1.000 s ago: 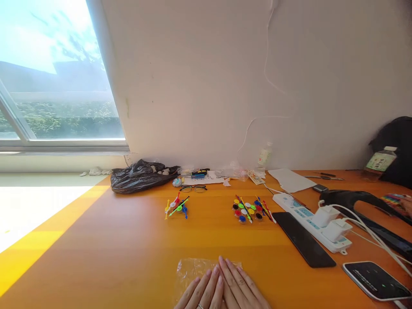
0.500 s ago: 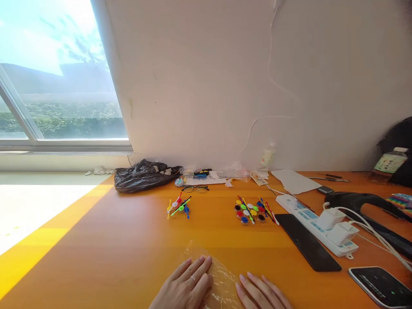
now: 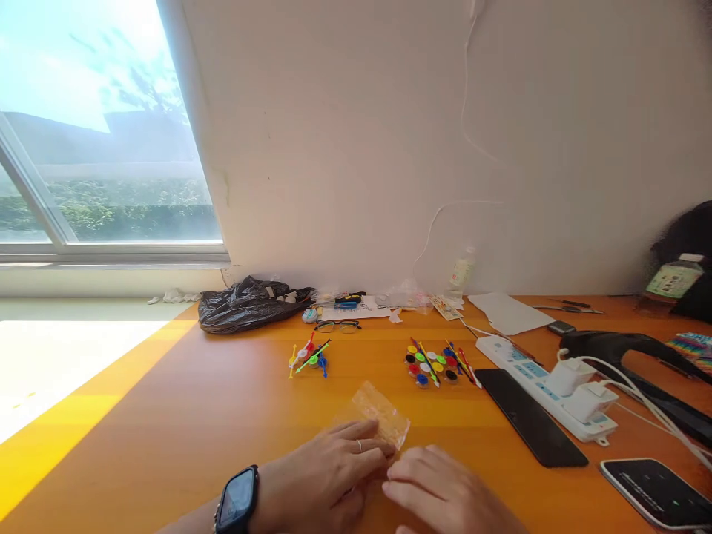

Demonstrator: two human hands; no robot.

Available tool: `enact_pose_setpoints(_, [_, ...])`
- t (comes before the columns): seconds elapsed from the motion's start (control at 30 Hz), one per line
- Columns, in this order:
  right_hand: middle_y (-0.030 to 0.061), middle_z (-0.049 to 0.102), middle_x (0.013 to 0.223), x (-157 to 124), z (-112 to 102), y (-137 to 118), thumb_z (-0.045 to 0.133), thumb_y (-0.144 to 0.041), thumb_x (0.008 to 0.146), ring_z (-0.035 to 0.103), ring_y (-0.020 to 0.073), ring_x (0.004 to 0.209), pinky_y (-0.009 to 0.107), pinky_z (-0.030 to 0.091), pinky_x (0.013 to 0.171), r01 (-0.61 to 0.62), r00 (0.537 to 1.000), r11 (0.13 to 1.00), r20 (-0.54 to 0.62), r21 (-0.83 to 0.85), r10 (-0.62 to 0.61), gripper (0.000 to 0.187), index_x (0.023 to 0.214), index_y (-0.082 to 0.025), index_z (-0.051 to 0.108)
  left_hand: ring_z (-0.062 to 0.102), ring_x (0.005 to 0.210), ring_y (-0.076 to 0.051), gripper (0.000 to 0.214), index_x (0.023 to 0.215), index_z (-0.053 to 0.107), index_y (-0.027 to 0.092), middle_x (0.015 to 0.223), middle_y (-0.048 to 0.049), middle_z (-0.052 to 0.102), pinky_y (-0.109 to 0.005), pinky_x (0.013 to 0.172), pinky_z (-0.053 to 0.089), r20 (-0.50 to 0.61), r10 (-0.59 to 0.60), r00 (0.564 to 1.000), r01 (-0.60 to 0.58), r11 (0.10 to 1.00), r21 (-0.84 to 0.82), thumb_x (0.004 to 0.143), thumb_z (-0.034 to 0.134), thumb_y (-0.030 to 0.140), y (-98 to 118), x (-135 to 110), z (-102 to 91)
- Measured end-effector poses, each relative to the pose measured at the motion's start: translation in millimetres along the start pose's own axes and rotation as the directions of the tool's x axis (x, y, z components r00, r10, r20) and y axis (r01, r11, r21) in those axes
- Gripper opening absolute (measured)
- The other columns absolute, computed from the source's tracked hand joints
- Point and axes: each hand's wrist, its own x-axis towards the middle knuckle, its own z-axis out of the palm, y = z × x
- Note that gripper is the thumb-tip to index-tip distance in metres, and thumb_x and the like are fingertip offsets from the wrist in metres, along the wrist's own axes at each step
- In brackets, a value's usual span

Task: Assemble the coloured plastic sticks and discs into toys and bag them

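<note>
The small clear plastic bag [image 3: 381, 414] is showing as a narrow, crinkled strip, wrinkling all along its length. It is slanting away and to the left over the orange desk [image 3: 222, 415], its far end seeming to lift off the wood. Its near end is sitting under the fingertips of the left hand [image 3: 328, 480], just beside the right hand [image 3: 445, 495]. The orange wood is showing through the glinting film.

Orange table [image 3: 183, 430] was sunlit along its left edge. By the wall lay a black bag [image 3: 250, 302], glasses [image 3: 338, 326] and paper [image 3: 509, 313]. Mid-table lay sticks [image 3: 308, 358], with caps [image 3: 431, 363] well apart. On the right were a power strip [image 3: 548, 386], a slab [image 3: 531, 417] just beside it, and a phone [image 3: 659, 493]. A clear bag [image 3: 383, 415] was at the front.
</note>
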Motion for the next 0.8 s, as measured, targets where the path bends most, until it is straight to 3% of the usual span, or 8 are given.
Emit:
enact_pose_setpoints(0.1, [0.0096,0.074,0.125,36.8,-38.1,21.7,0.059,-0.029,0.101,0.069,0.0259,0.114,0.036,0.053,0.103,-0.253,0.967,0.964,0.054,0.078,0.250,0.029,0.126,-0.025,0.073,0.068,0.107,-0.022,0.029,0.105,0.061,0.024,0.109,-0.0048,0.072,-0.032,0.097,0.056,0.020,0.054,0.998,-0.051,0.990,-0.130,0.086,0.055,0.003,-18.2,14.0,0.5])
enact_pose_setpoints(0.17, [0.0120,0.072,0.134,61.3,-51.0,45.8,0.060,-0.035,0.100,0.067,0.0290,0.119,0.039,0.052,0.104,-0.384,0.920,0.921,0.112,0.069,0.376,0.037,0.132,-0.022,0.071,0.068,0.101,-0.021,0.016,0.101,0.061,0.023,0.107,-0.0052,0.071,-0.031,0.089,0.055,0.010,0.018,1.000,-0.016,0.990,-0.140,0.090,0.059,0.011,-30.5,23.1,1.4])
enact_pose_setpoints(0.23, [0.0132,0.070,0.136,81.8,-49.7,72.6,0.060,-0.036,0.098,0.068,0.0300,0.118,0.041,0.052,0.103,-0.465,0.877,0.884,0.165,0.051,0.452,0.043,0.137,-0.020,0.069,0.065,0.089,-0.019,0.014,0.101,0.061,0.023,0.098,-0.0035,0.069,-0.029,0.077,0.053,0.021,-0.062,0.998,0.064,0.990,-0.122,0.091,0.069,0.026,-40.4,29.7,2.2])
enact_pose_setpoints(0.3, [0.0152,0.068,0.138,95.0,-36.7,95.1,0.060,-0.034,0.096,0.067,0.0308,0.119,0.041,0.051,0.104,-0.481,0.864,0.877,0.180,0.015,0.470,0.048,0.140,-0.017,0.067,0.062,0.082,-0.018,0.020,0.102,0.060,0.022,0.095,-0.0021,0.067,-0.026,0.070,0.049,0.000,-0.129,0.992,0.128,0.988,-0.089,0.090,0.073,0.034,-47.8,32.7,4.1])
enact_pose_setpoints(0.43, [0.0155,0.066,0.139,98.3,0.3,109.9,0.060,-0.029,0.096,0.063,0.0298,0.123,0.040,0.047,0.106,-0.452,0.882,0.891,0.128,-0.048,0.454,0.047,0.141,-0.017,0.063,0.063,0.093,-0.019,0.015,0.104,0.061,0.022,0.106,-0.0045,0.067,-0.029,0.080,0.051,-0.124,-0.105,0.987,0.099,0.994,-0.049,0.094,0.068,0.031,-56.3,31.0,12.0])
enact_pose_setpoints(0.6, [0.0125,0.068,0.114,91.2,23.2,98.1,0.050,-0.016,0.100,0.061,0.0274,0.108,0.039,0.045,0.096,-0.351,0.931,0.918,0.031,-0.185,0.363,0.021,0.110,-0.017,0.069,0.065,0.105,-0.024,0.014,0.107,0.061,0.023,0.115,-0.0062,0.069,-0.035,0.092,0.054,-0.188,-0.098,0.977,0.091,0.995,-0.045,0.095,0.065,0.029,-56.3,28.2,15.1])
enact_pose_setpoints(0.7, [0.0087,0.067,0.106,90.7,28.4,101.6,0.053,-0.011,0.096,0.060,0.0242,0.102,0.035,0.045,0.090,-0.376,0.927,0.924,-0.026,-0.069,0.375,0.014,0.099,-0.019,0.065,0.061,0.124,-0.027,0.025,0.118,0.063,0.026,0.132,-0.0077,0.066,-0.042,0.108,0.051,-0.235,-0.079,0.969,0.075,0.997,-0.026,0.093,0.068,0.030,-56.5,27.5,12.9])
enact_pose_setpoints(0.8, [0.0053,0.066,0.095,91.5,34.4,111.3,0.054,-0.011,0.093,0.061,0.0219,0.092,0.033,0.044,0.082,-0.411,0.901,0.906,-0.103,0.103,0.421,0.011,0.091,-0.020,0.060,0.052,0.138,-0.032,0.059,0.144,0.052,0.029,0.151,-0.0107,0.055,-0.051,0.117,0.044,-0.279,-0.110,0.954,0.123,0.992,0.030,0.090,0.074,0.037,-61.5,25.8,13.6])
